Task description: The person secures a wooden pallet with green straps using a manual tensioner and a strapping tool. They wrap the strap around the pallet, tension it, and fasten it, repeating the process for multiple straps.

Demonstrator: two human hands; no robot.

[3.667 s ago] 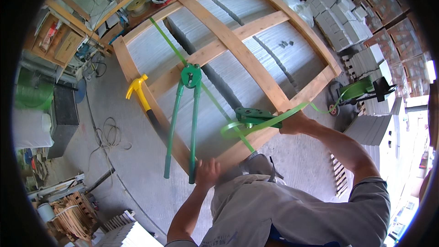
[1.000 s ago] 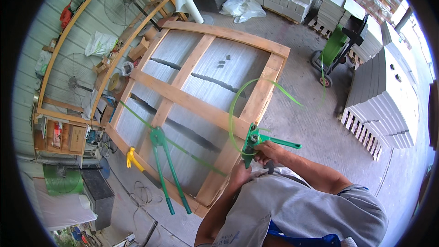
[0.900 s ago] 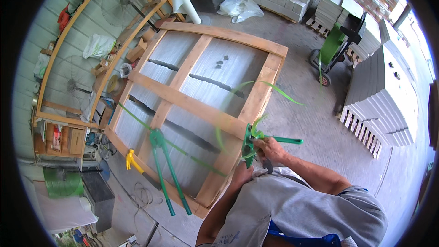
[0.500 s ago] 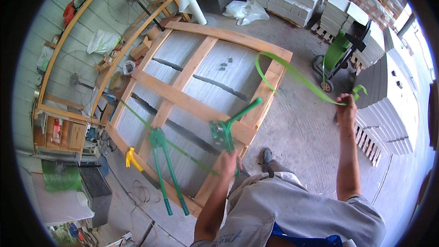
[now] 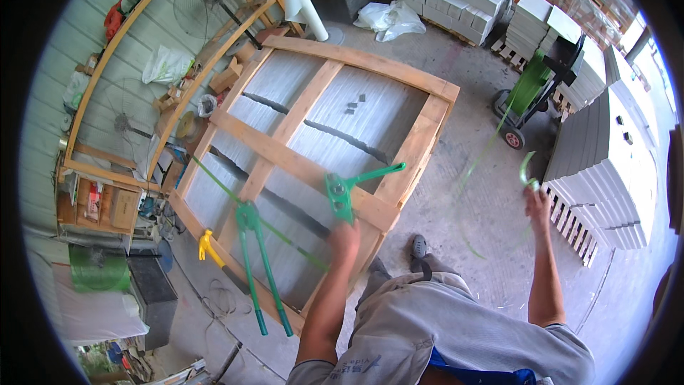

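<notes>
A wooden crate frame (image 5: 279,144) stands before me, with grey sheets behind its slats. My left hand (image 5: 343,239), slightly blurred, is closed round the lower part of a green strapping tensioner (image 5: 340,199) over the crate's near right side. The tensioner's lever points right. Out to the right, my right hand (image 5: 539,207) grips a green plastic strap (image 5: 526,167); its loose length hangs blurred above the floor. Another green strap (image 5: 288,240) crosses the crate's near left part. A long-handled green strapping crimper (image 5: 249,232) lies over it. Beside that rests a yellow claw hammer (image 5: 206,244) with a dark handle.
A wheeled strap dispenser (image 5: 531,89) with a green reel stands at the far right. White slabs (image 5: 605,164) are stacked on a pallet (image 5: 573,224) to my right, with more stacks behind. Fans and a wooden rack (image 5: 146,182) line the left wall. A cable (image 5: 221,306) trails on the floor.
My right hand has moved lower, and the strap loop that arched over the crate's corner has swung off it toward the floor. The left hand and tensioner have shifted slightly left; the lever lies flatter.
</notes>
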